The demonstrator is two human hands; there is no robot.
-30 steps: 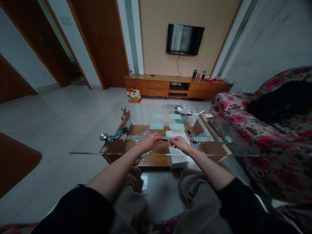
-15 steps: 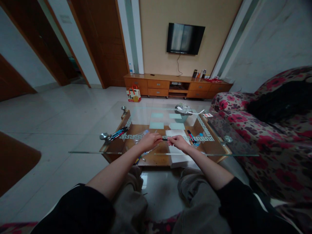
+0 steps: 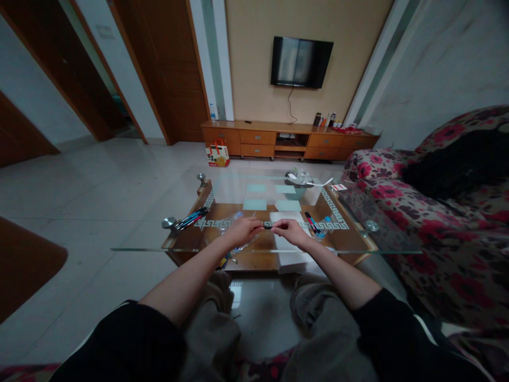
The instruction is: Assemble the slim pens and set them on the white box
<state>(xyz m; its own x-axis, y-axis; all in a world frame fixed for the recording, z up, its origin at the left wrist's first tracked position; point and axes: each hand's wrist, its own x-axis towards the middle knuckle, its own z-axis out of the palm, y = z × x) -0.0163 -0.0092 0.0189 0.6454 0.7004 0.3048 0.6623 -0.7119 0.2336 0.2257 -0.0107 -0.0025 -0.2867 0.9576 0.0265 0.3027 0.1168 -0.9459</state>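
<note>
Above the near part of the glass table (image 3: 147, 241), my left hand (image 3: 243, 232) and my right hand (image 3: 292, 232) pinch opposite ends of a dark, thin pen (image 3: 268, 226). Only its short middle shows between my fingertips. It lies roughly level. Several pens (image 3: 193, 218) with blue, black and red parts rest in a bunch left of my left hand. More pens (image 3: 313, 223) lie to the right of my right hand, beside a small blue item. Clear plastic wrapping (image 3: 226, 223) is partly hidden behind my left hand.
Beneath the glass, a white box (image 3: 296, 258) sits on the wooden shelf. A basket (image 3: 299, 183) stands near the far edge. The flowered sofa (image 3: 449, 254) is on the right. A low cabinet (image 3: 257, 139) and a paper bag (image 3: 217, 155) are beyond the table.
The fingers of my right hand have shifted slightly on the pen, and its visible middle looks darker. My left hand stays almost in place.
</note>
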